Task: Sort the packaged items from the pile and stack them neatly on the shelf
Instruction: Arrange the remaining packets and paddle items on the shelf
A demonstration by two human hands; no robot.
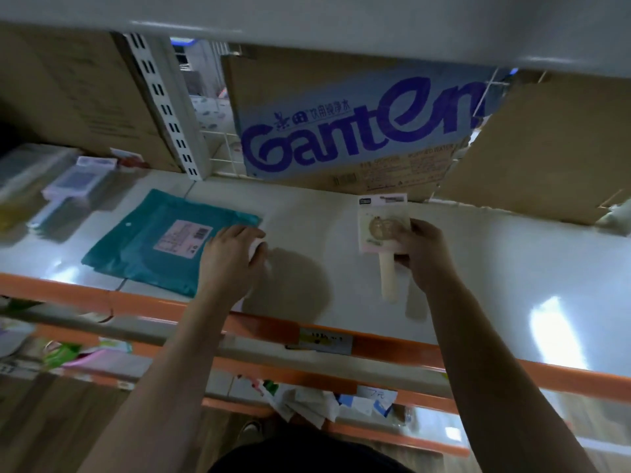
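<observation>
Pinching the cream-handled carded item (377, 230) over the shelf (495, 268) at three o'clock in the right hand (425, 256), curling the left hand (234, 256) round a white item (256, 248) by the teal packet (153, 244) at nine: lay flat, squared.

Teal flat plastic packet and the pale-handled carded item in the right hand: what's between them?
Head view: the left hand at the teal plastic packet's right edge, then bare white shelf up to the pale-handled carded item.
</observation>
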